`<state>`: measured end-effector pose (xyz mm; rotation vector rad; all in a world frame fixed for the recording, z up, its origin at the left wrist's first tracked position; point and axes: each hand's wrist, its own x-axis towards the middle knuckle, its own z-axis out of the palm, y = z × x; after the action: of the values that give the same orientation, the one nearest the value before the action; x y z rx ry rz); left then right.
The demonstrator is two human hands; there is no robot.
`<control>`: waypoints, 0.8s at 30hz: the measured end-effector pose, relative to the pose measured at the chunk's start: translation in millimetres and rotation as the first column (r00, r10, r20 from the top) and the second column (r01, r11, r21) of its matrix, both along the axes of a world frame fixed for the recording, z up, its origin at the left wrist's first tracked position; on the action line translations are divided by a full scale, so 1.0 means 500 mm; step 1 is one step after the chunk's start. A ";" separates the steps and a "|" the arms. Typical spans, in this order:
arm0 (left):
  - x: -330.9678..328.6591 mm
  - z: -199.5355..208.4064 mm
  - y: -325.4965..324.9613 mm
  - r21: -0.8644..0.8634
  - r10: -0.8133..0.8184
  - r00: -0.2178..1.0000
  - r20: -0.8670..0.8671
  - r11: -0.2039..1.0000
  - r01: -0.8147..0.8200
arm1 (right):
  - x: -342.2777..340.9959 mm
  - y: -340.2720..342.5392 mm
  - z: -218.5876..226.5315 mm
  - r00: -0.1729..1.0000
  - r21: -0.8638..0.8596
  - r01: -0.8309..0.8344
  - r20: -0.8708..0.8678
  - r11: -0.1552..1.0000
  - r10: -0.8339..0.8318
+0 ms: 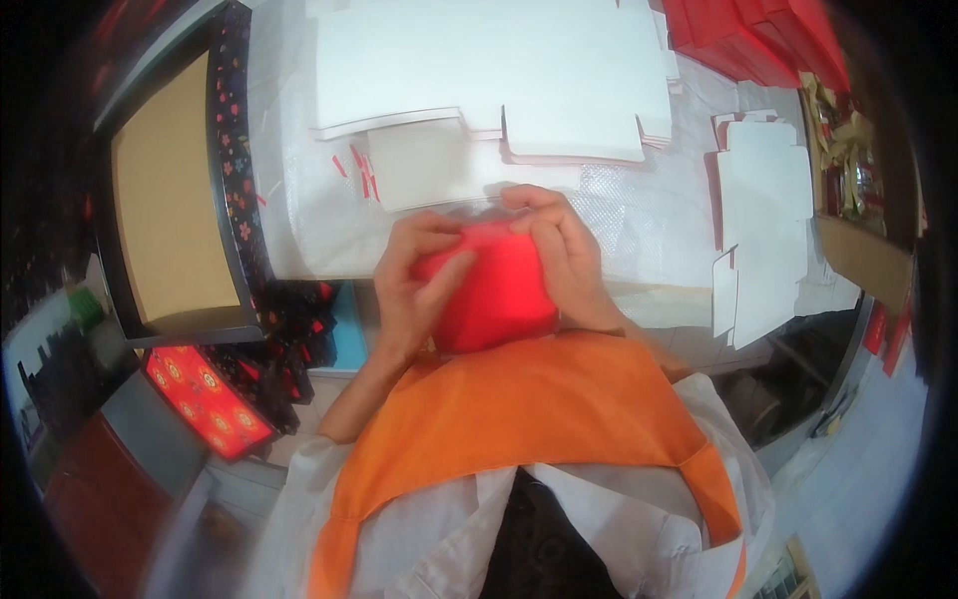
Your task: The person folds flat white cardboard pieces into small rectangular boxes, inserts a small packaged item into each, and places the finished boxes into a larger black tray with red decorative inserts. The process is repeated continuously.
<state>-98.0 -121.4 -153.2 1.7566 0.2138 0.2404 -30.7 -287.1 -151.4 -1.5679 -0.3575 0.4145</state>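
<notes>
A red box-like piece (496, 295), smooth and plain on the side I see, is held close against my orange apron (529, 399). My left hand (414, 280) grips its left side, with the thumb lying on the red face and the fingers curled at the upper corner. On the other side my right hand (564, 255) holds the upper right edge, its fingers bent over the top. The far side of the red piece is hidden. Just beyond my hands, a greyish flat card (419, 165) rests on the table.
Stacked white flat carton blanks (489, 70) cover the far table. More blanks (763, 210) lie at right, near a cardboard box (868, 250) of wrapped packets. Red bags (738, 40) stand far right. Left are a black-rimmed tray (175, 190), red patterned box (210, 399) and thin red strips (364, 175).
</notes>
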 end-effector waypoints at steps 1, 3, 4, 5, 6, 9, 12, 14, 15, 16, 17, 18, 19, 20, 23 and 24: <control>0.001 0.000 0.000 0.006 -0.010 1.000 0.009 1.000 0.010 | 0.002 0.000 -0.003 1.000 -0.015 0.004 0.012 1.000 -0.004; 0.002 -0.003 0.002 0.005 -0.019 1.000 0.015 1.000 0.019 | 0.003 0.001 -0.005 1.000 -0.014 0.010 0.015 1.000 -0.009; 0.001 -0.007 0.002 -0.001 -0.018 1.000 0.012 1.000 0.018 | 0.003 0.003 -0.006 1.000 0.004 0.011 0.005 1.000 -0.011; 0.000 -0.010 0.002 -0.007 -0.018 1.000 0.009 1.000 0.018 | 0.002 0.004 -0.006 1.000 0.021 0.012 -0.005 1.000 -0.012; -0.001 -0.011 0.002 -0.008 -0.025 1.000 0.004 1.000 0.025 | 0.002 0.002 -0.006 0.999 0.038 0.006 -0.034 0.999 -0.004; -0.003 -0.012 0.004 -0.005 -0.036 0.999 -0.014 0.999 0.036 | 0.003 -0.002 -0.005 0.996 0.040 -0.039 -0.074 0.998 0.042; -0.004 -0.011 0.007 -0.024 -0.006 0.998 -0.062 1.000 0.005 | 0.013 -0.009 -0.008 0.968 0.122 -0.073 -0.230 0.990 0.100; -0.007 -0.011 0.013 -0.089 0.036 0.992 -0.119 0.995 -0.047 | 0.023 -0.013 0.001 0.807 0.370 0.063 -0.566 0.927 0.171; -0.006 -0.014 0.013 -0.099 0.034 0.993 -0.113 0.994 -0.045 | 0.023 -0.018 -0.003 0.813 0.384 0.040 -0.550 0.923 0.193; -0.007 -0.017 0.014 -0.104 0.036 0.993 -0.111 0.993 -0.047 | 0.021 -0.022 -0.011 0.816 0.401 0.015 -0.535 0.916 0.220; -0.008 -0.019 0.014 -0.110 0.038 0.993 -0.108 0.993 -0.050 | 0.019 -0.027 -0.016 0.818 0.417 -0.010 -0.519 0.909 0.247; -0.008 -0.019 0.014 -0.106 0.035 0.993 -0.109 0.993 -0.047 | 0.018 -0.032 -0.016 0.812 0.419 -0.011 -0.526 0.908 0.253; -0.008 -0.019 0.014 -0.101 0.034 0.993 -0.110 0.994 -0.045 | 0.016 -0.037 -0.016 0.805 0.421 -0.013 -0.533 0.907 0.259; -0.008 -0.019 0.014 -0.097 0.033 0.993 -0.112 0.994 -0.044 | 0.015 -0.040 -0.017 0.798 0.423 -0.016 -0.540 0.906 0.266; -0.005 -0.014 0.015 -0.100 0.033 0.988 -0.151 0.994 -0.048 | 0.013 -0.038 -0.019 0.864 0.382 -0.096 -0.427 0.919 0.267; -0.006 -0.015 0.014 -0.111 0.033 0.989 -0.142 0.993 -0.049 | 0.011 -0.039 -0.025 0.873 0.382 -0.103 -0.407 0.918 0.268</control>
<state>-100.8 -114.5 -160.6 1.6570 0.3592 0.1320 -24.9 -306.6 -164.0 -1.0475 -0.2056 0.8081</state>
